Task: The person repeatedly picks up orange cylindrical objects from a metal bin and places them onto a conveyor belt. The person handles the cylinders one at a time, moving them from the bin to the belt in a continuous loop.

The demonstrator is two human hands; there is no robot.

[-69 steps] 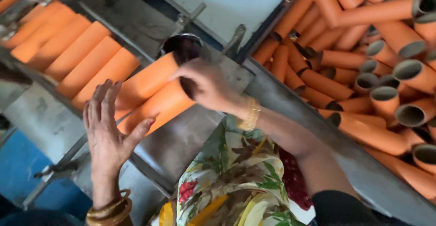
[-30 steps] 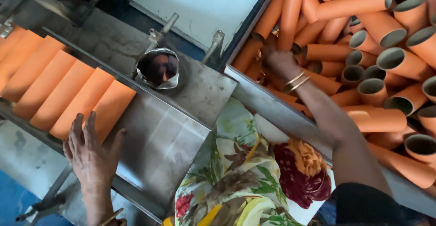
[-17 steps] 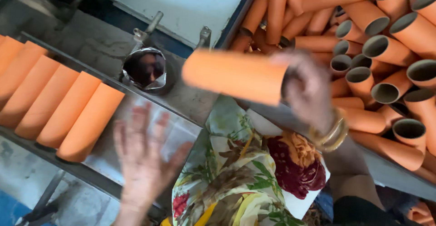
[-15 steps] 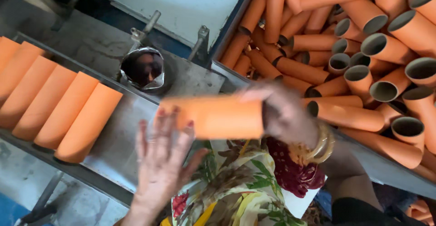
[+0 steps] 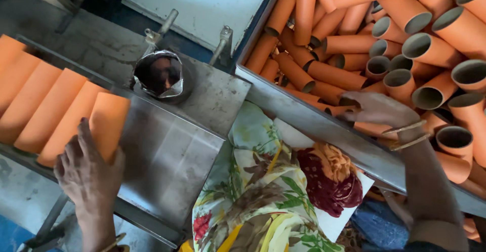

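A metal bin [image 5: 283, 97] on the right is holding a loose heap of orange tubes [image 5: 354, 44] (many lying with their open ends up). The right hand [image 5: 377, 109] is reaching into it, fingers spread and resting on one tube in the pile, not closed around it. On the steel tray [image 5: 167, 156] a row of orange tubes [image 5: 45, 105] is lying side by side; the left hand [image 5: 88, 168] is pressing open and flat against the endmost tube [image 5: 107, 123]. A shiny round cup [image 5: 159, 74] is sitting behind the tray.
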